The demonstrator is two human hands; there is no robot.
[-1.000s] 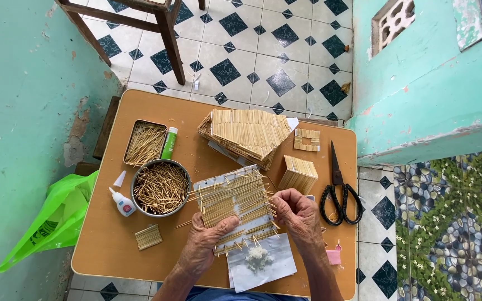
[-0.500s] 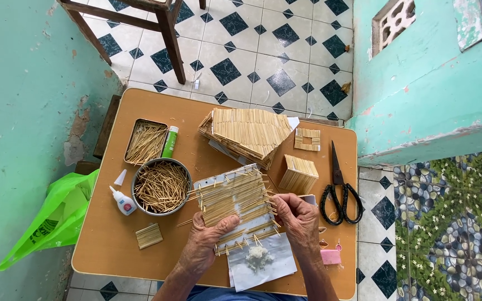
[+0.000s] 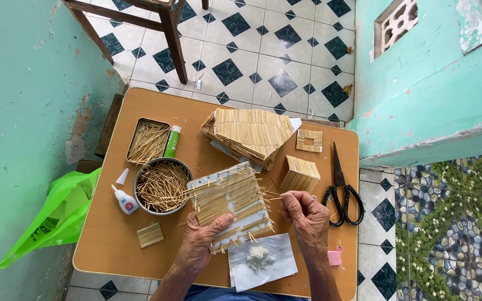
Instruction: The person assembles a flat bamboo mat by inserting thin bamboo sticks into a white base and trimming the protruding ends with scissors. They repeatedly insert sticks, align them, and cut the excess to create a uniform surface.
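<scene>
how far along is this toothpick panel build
Done, apparently: a stick roof piece, a small block and two little mats. In hand: the left hand steadies a part-covered panel; the right hand is at its edge. Left: white gaps remain; bowl of sticks nearly full.

A home porch or patio corner used as a craft spot. Peeling turquoise walls (image 3: 23,111) enclose a floor of white tiles with dark diamonds (image 3: 263,50). A small wooden surface (image 3: 107,245) carries a bowl of thin sticks (image 3: 162,185), a glue bottle (image 3: 124,199), black scissors (image 3: 341,192) and stick-built model pieces (image 3: 249,134).
</scene>
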